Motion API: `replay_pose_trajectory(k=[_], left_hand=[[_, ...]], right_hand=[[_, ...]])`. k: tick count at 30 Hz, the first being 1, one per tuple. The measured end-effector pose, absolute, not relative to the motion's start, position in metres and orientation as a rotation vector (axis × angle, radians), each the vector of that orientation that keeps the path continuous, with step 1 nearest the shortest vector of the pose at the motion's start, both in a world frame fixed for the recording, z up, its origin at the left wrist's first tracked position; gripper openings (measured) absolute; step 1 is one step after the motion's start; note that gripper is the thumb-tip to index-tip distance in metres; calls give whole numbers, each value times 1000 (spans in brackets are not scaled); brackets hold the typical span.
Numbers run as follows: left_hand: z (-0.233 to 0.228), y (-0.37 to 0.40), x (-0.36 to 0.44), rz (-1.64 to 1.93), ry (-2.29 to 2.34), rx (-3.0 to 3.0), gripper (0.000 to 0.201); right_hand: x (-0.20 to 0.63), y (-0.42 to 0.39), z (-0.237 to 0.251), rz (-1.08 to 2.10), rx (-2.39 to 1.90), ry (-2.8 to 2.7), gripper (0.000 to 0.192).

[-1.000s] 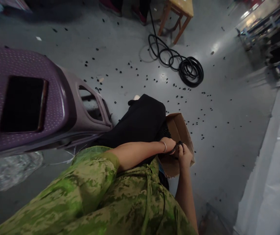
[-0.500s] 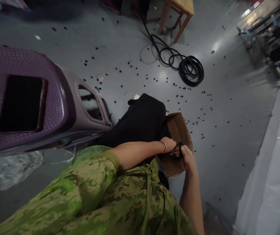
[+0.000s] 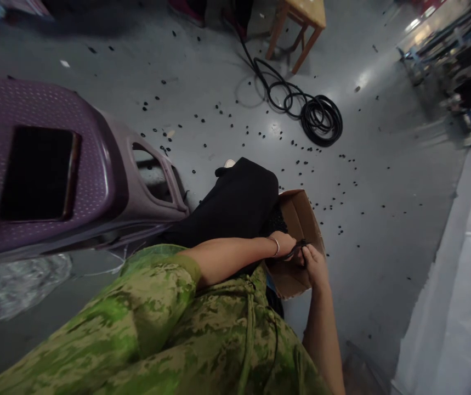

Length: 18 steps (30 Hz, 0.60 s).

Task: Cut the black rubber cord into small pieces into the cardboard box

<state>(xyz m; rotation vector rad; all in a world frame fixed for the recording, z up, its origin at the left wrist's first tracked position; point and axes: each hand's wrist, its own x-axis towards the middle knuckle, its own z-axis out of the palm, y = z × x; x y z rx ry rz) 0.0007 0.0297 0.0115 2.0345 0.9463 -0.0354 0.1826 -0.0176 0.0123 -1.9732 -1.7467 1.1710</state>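
Note:
My left hand [image 3: 283, 243], with a bracelet at the wrist, is closed around a thin black strip-like piece [image 3: 302, 242]. My right hand [image 3: 315, 265] pinches the black piece's other end, its fingertips close to the left fingers. The piece's exact kind is too small and dark to make out. Directly below both hands is an open cardboard box [image 3: 301, 211], tilted against my dark-trousered leg [image 3: 239, 192]. Many small black parts [image 3: 275, 220] lie in the box on the leg side, and my hands hide some of its inside.
On the left stands a purple plastic stool [image 3: 95, 164] bearing a phone [image 3: 40, 173]. A coil of black tubing [image 3: 321, 120] and many small black rings are on the grey floor [image 3: 383, 263]. Farther off are a wooden stool [image 3: 305, 16] and another person's shoes [image 3: 188, 12].
My right hand has shifted slightly left, nearer to my left hand, and its fingers are drawn closer together on the black piece. The left hand stays almost where it was.

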Motion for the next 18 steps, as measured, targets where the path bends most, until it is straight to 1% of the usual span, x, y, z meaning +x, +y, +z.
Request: replay_pose_trajectory(k=[5,8,12,18], left_hand=[[13,30,1,-69,990,1977,31],[13,30,1,-89,1000,1971,30],[10,29,3,-70,981,2016,28],[8,29,3,-59,934,2085,27]], right_hand=[[174,-16,13,510,-2209,-2151,38],[167,-15,14,265,-2299,-2277,37],[163,-16,13,159,-2381,-2311,36],[171,-17,9,164,-2316,-2269,39]])
